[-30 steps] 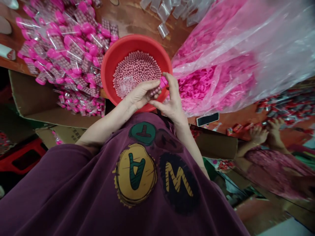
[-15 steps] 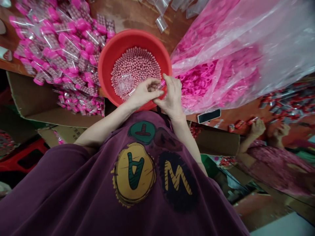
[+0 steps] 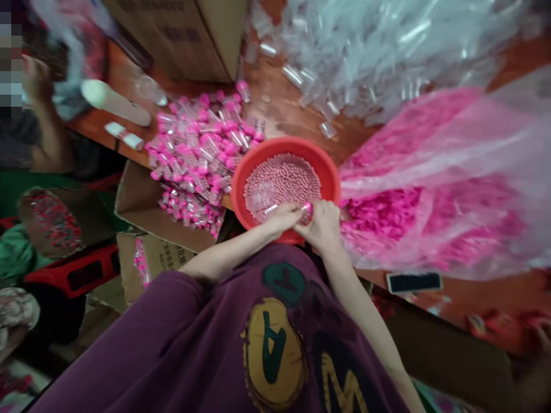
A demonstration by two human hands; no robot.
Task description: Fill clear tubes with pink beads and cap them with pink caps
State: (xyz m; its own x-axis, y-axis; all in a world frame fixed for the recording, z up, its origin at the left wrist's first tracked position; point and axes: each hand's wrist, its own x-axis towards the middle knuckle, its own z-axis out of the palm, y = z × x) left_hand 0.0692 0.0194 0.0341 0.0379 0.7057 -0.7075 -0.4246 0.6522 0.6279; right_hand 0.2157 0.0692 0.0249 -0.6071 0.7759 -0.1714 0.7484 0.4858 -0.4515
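A red bowl (image 3: pixel 327 172) full of small pink balls sits at the table edge in front of me. Over its near rim my left hand (image 3: pixel 282 219) and my right hand (image 3: pixel 323 225) meet, both pinched round a small clear tube with a pink cap (image 3: pixel 306 210). The fingers of both hands are closed on it. A heap of filled, pink-capped tubes (image 3: pixel 202 155) lies left of the bowl. The frame is smeared by head motion.
A clear bag of pink caps (image 3: pixel 430 189) lies right of the bowl, with empty clear tubes (image 3: pixel 365 63) behind it. A cardboard box (image 3: pixel 189 34) stands at the back and open cartons (image 3: pixel 146 212) hang below the table edge. A phone (image 3: pixel 414 282) lies at right. Another person's arm (image 3: pixel 43 115) is far left.
My head has lifted and turned left, so the bowl and hands sit smaller and farther right in view. Both hands stay together on the capped tube over the bowl's near rim.
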